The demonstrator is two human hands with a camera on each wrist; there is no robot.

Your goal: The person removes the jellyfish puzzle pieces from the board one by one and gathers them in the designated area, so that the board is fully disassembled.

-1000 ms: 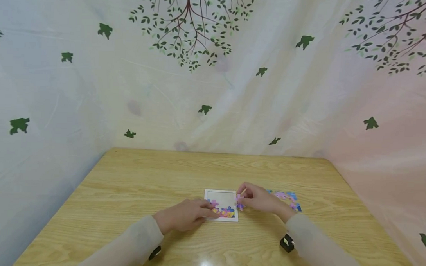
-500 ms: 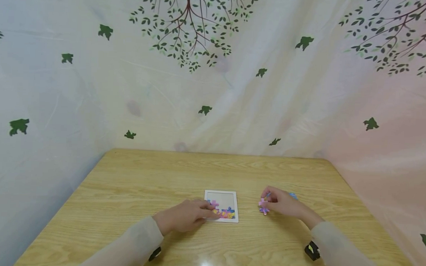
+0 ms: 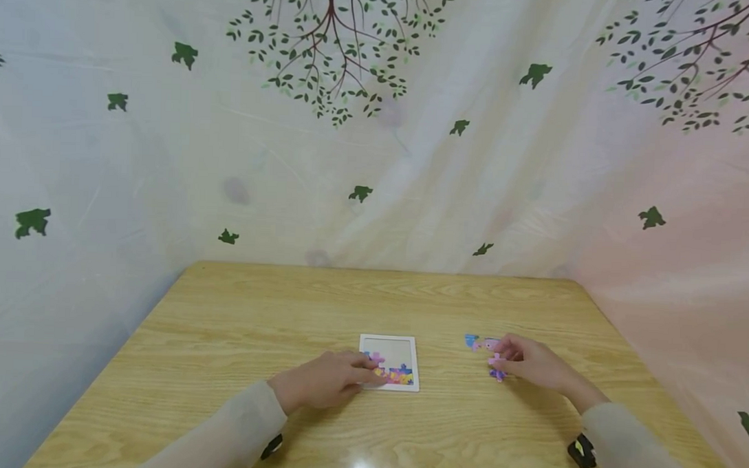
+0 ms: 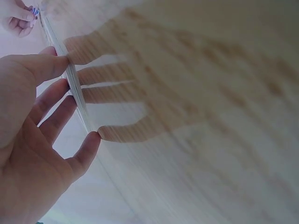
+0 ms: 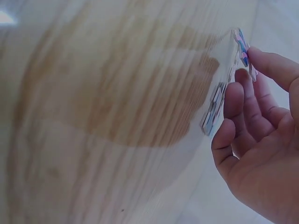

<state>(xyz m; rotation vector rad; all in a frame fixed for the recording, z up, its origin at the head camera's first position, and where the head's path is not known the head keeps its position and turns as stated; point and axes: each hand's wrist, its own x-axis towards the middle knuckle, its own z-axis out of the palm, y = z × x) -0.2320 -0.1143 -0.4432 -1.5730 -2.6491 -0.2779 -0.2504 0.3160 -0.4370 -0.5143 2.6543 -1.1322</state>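
Observation:
My left hand [image 3: 329, 378] rests on the left side of a white-bordered puzzle tray [image 3: 417, 373], fingers fairly straight. Pink, yellow and blue jigsaw pieces [image 3: 400, 375] fill the tray's near part. The left wrist view shows the thumb and fingertips along the thin edge of the tray [image 4: 79, 100]. Out to the right, my right hand [image 3: 534, 363] pinches a pink and purple puzzle piece [image 3: 498, 369] between thumb and fingers. In the right wrist view this piece [image 5: 242, 49] stands tilted at the thumb tip.
Loose blue and pink pieces [image 3: 473, 343] lie just beyond the right hand, partly hidden by it. More pieces [image 5: 213, 112] show flat below the fingers in the right wrist view. A patterned curtain [image 3: 289, 190] surrounds the glossy wooden table [image 3: 223, 311].
My right hand has moved right, away from the tray's right edge, carrying the puzzle piece to the loose pieces. The left hand stays on the tray.

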